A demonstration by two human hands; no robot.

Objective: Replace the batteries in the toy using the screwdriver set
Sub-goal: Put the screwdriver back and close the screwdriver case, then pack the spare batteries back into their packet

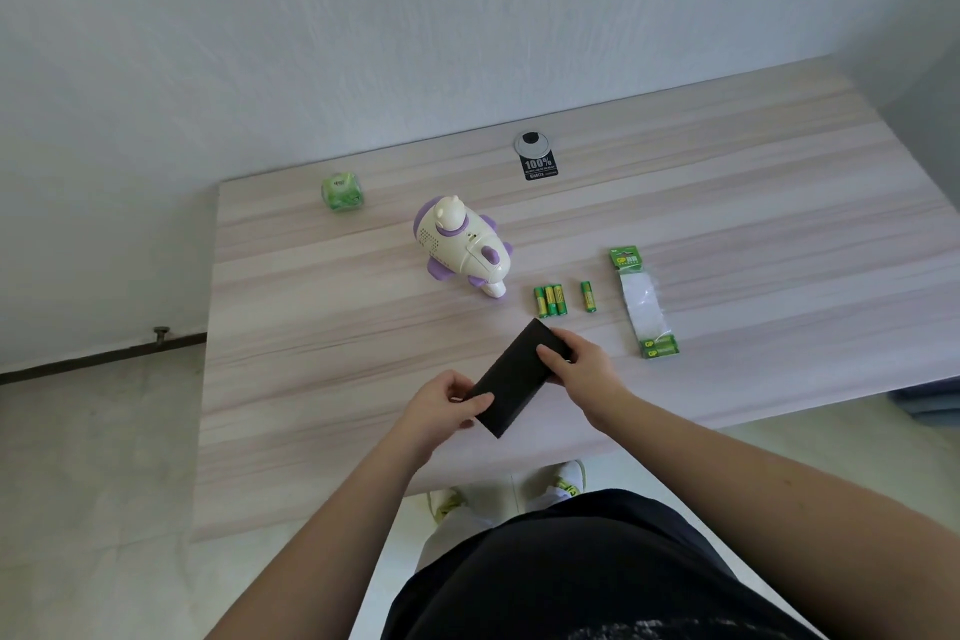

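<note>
both hands grip a flat black rectangular case (514, 382), probably the screwdriver set though no tool shows; the left hand (441, 405) pinches its near end, the right hand (579, 364) its far end, so its long axis runs near-left to far-right. beyond lie four loose green batteries (550, 300). farther, slightly left, the cream and purple plastic toy (460, 247) lies on the pale wooden table (311, 327), roughly equally reachable.

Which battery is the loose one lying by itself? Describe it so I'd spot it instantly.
Start at the white and purple toy mid-table. To its right lie three green batteries side by side. The single battery lies apart, between them and the battery pack.
</note>
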